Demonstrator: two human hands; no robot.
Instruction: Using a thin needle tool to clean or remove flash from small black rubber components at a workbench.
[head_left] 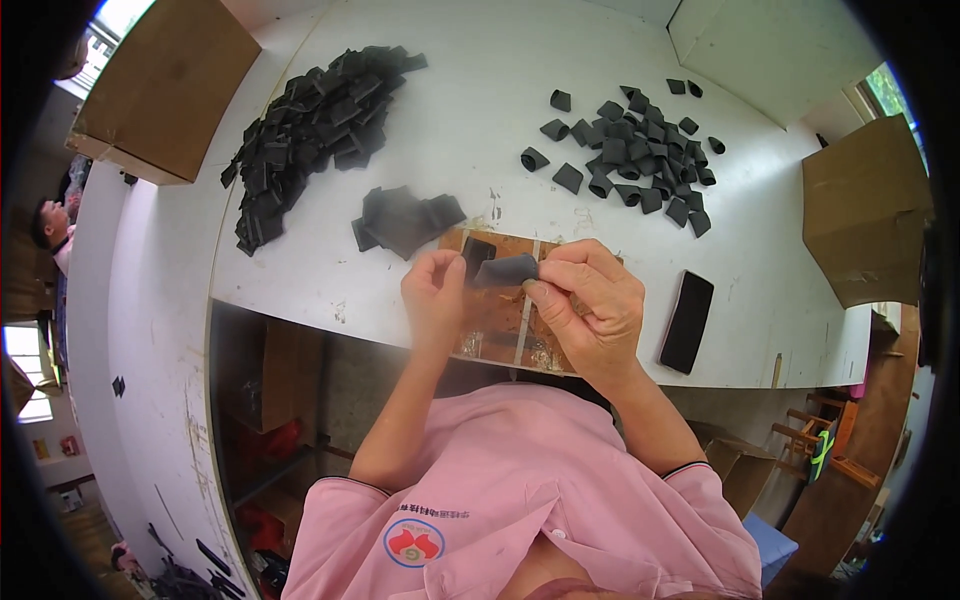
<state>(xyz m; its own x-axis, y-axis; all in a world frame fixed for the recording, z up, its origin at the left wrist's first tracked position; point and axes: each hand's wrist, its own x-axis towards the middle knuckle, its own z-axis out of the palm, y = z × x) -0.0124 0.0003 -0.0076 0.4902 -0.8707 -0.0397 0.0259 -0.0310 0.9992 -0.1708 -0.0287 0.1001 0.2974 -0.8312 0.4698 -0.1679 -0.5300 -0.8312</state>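
Note:
Over a brown wooden board (pixel 500 315) at the table's front edge, my right hand (pixel 598 305) pinches one end of a black fabric piece (pixel 508 270) between thumb and fingers. The piece looks curved or folded and points left. My left hand (pixel 434 295) is closed, thumb pressed against the fingers, just left of the piece's free end; I cannot make out whether anything is in it. Another dark piece (pixel 480 250) lies on the board behind them. Beyond my left hand sits a small heap of flat black pieces (pixel 400 220).
A large pile of flat black pieces (pixel 320 125) covers the white table's (pixel 480 110) far left. Folded, tube-like black pieces (pixel 640 150) lie scattered at far right. A phone (pixel 687 322) rests right of my hand. Cardboard boxes (pixel 170 85) flank both sides. Another person (pixel 55 225) is at far left.

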